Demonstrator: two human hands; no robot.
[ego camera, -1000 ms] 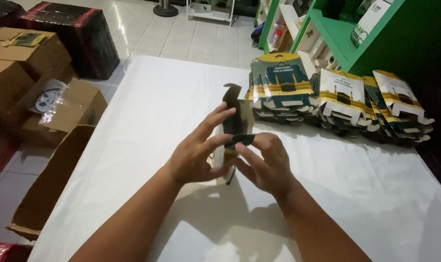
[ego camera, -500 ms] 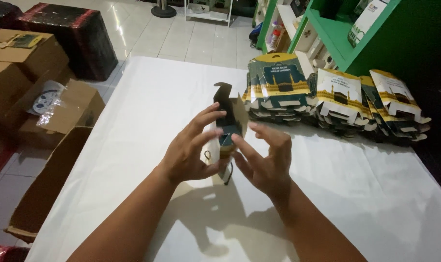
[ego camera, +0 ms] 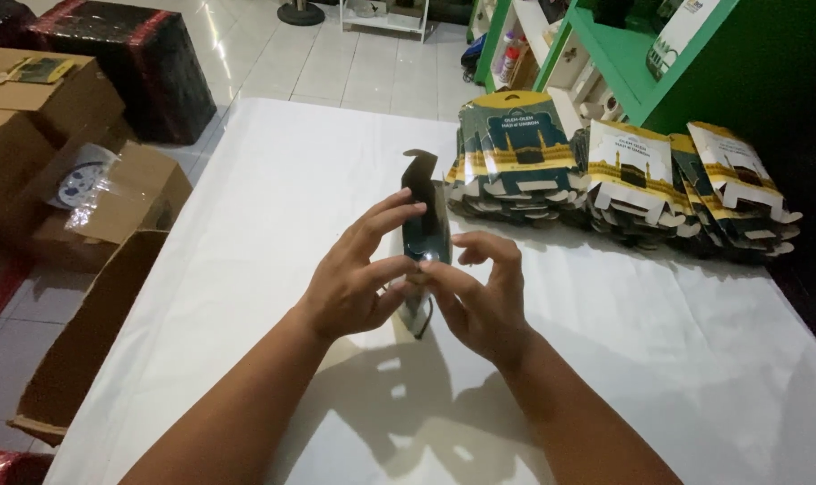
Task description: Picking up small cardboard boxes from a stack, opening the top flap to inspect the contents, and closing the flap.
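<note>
Over the white table (ego camera: 246, 224) both my hands hold one dark green folding carton (ego camera: 424, 224), seen nearly edge-on with an open flap at its top. My left hand (ego camera: 358, 274) grips its left side, fingers spread along the panel. My right hand (ego camera: 480, 292) pinches its lower right side with thumb and fingertips. The carton's lower end is hidden between my hands.
Stacks of flat printed cartons (ego camera: 605, 180) in green, yellow and white lie across the table's far right. Brown cardboard boxes (ego camera: 66, 171) and a black wrapped box (ego camera: 125, 67) stand on the floor at left. A green shelf (ego camera: 659, 63) rises behind the table.
My hands and the carton have shifted slightly. My right hand, fingers spread half a second ago, has closed back onto the carton's lower part.
</note>
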